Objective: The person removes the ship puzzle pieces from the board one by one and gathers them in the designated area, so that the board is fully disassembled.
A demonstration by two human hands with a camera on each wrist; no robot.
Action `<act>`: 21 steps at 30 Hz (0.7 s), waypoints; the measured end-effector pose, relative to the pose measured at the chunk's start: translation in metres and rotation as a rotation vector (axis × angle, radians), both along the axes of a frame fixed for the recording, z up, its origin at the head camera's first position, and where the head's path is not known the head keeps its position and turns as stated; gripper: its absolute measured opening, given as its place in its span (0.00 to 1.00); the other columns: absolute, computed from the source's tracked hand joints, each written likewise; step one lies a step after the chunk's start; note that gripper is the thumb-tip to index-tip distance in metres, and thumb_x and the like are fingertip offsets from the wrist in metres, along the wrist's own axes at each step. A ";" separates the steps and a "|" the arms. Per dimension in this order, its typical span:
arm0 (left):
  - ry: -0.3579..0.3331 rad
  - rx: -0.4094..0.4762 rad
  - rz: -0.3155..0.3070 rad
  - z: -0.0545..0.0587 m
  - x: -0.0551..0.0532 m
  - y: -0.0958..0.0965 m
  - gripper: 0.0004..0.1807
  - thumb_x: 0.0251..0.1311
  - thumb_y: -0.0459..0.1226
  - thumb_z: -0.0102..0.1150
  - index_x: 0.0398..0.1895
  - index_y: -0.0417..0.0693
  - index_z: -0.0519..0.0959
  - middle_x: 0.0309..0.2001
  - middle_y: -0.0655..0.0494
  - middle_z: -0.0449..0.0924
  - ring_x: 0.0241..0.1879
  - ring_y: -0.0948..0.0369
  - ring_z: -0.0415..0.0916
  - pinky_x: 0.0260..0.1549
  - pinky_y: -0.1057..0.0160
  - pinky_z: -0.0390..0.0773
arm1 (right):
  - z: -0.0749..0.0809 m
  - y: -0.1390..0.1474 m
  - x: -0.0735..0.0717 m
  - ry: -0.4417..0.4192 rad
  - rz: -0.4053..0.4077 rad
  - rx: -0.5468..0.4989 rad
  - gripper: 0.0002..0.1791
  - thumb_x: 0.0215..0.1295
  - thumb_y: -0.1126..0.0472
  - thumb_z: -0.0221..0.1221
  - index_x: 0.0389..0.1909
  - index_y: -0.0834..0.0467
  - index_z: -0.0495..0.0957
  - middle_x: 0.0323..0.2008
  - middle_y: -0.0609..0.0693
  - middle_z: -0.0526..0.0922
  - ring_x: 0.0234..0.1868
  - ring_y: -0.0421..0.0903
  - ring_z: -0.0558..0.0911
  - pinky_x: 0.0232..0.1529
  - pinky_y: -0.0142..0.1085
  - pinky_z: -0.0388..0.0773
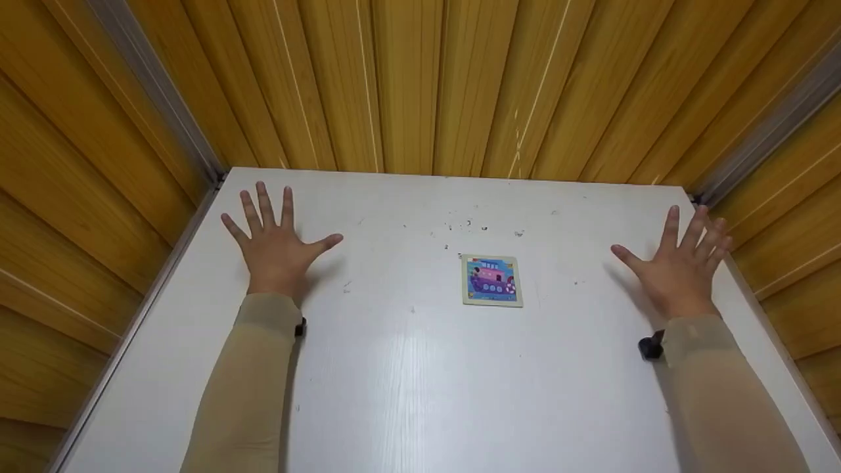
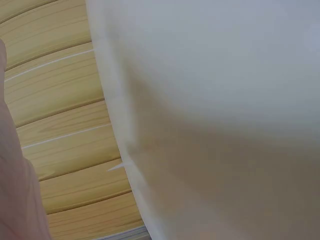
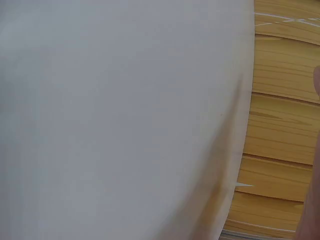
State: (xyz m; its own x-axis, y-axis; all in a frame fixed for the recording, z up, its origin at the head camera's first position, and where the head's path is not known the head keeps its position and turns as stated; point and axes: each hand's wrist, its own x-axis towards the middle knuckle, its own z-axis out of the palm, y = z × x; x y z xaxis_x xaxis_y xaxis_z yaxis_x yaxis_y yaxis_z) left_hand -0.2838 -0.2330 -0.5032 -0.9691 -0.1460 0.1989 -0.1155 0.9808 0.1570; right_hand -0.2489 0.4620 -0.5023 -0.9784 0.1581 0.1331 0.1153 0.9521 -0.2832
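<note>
A square picture puzzle (image 1: 491,281) with a pale frame, showing a pink and purple boat on blue, lies flat on the white table (image 1: 407,368), right of the middle. To its left, my left hand (image 1: 276,256) spreads its fingers wide, holding nothing. My right hand (image 1: 683,276) is spread out on the other side near the table's right edge, holding nothing too. Both hands are well apart from the puzzle. In the left wrist view only a sliver of the left hand (image 2: 17,185) shows; a strip of the right hand (image 3: 312,200) lines its wrist view.
Wood-patterned panels (image 1: 407,85) rise behind the table and along both sides, with metal posts (image 1: 158,85) at the corners. Small dark marks (image 1: 469,223) dot the tabletop beyond the puzzle. Each sleeve carries a black wrist device (image 1: 651,346).
</note>
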 end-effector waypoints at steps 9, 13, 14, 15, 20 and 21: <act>0.114 0.080 0.014 0.014 -0.007 0.019 0.78 0.48 0.96 0.36 0.94 0.69 0.28 0.90 0.55 0.04 0.93 0.40 0.10 0.82 0.19 0.12 | 0.009 -0.030 -0.008 0.112 0.019 -0.053 0.75 0.70 0.16 0.58 0.93 0.48 0.21 0.90 0.58 0.09 0.89 0.70 0.12 0.84 0.79 0.12; 0.104 0.144 0.013 0.020 -0.005 0.028 0.78 0.48 0.95 0.41 0.95 0.69 0.29 0.90 0.55 0.05 0.93 0.38 0.12 0.82 0.19 0.12 | 0.010 -0.046 -0.012 0.153 0.034 -0.090 0.75 0.70 0.19 0.62 0.94 0.48 0.22 0.91 0.58 0.11 0.91 0.70 0.15 0.86 0.76 0.12; 0.104 0.164 0.012 0.021 -0.004 0.031 0.78 0.48 0.95 0.42 0.95 0.69 0.30 0.91 0.54 0.06 0.93 0.38 0.13 0.82 0.18 0.12 | 0.011 -0.050 -0.012 0.162 0.037 -0.101 0.74 0.70 0.20 0.63 0.94 0.48 0.23 0.91 0.58 0.12 0.91 0.70 0.16 0.87 0.75 0.13; 0.106 0.181 0.011 0.022 -0.003 0.034 0.78 0.48 0.95 0.44 0.95 0.70 0.30 0.92 0.53 0.08 0.93 0.38 0.13 0.82 0.18 0.13 | 0.012 -0.055 -0.013 0.168 0.041 -0.113 0.74 0.70 0.21 0.64 0.94 0.48 0.24 0.91 0.58 0.13 0.91 0.69 0.17 0.87 0.75 0.14; 0.127 0.287 -0.032 0.023 0.002 0.050 0.77 0.52 0.89 0.54 0.96 0.67 0.36 0.95 0.47 0.18 0.94 0.37 0.17 0.85 0.18 0.21 | 0.018 -0.077 -0.016 0.135 0.058 -0.201 0.71 0.72 0.23 0.63 0.95 0.49 0.28 0.92 0.57 0.16 0.92 0.68 0.20 0.89 0.78 0.24; 0.132 0.312 -0.045 0.023 0.003 0.053 0.76 0.53 0.88 0.56 0.96 0.66 0.36 0.95 0.47 0.20 0.94 0.37 0.17 0.86 0.19 0.22 | 0.019 -0.082 -0.016 0.125 0.060 -0.225 0.70 0.73 0.23 0.63 0.95 0.49 0.29 0.93 0.57 0.17 0.92 0.68 0.20 0.89 0.80 0.27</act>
State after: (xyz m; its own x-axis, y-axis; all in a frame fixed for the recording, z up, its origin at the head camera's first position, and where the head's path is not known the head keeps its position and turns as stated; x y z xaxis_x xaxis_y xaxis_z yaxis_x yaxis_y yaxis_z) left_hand -0.2805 -0.1797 -0.4804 -0.9449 -0.1771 0.2754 -0.0320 0.8870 0.4607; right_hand -0.2650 0.3798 -0.4830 -0.9650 0.1398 0.2217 0.0116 0.8678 -0.4967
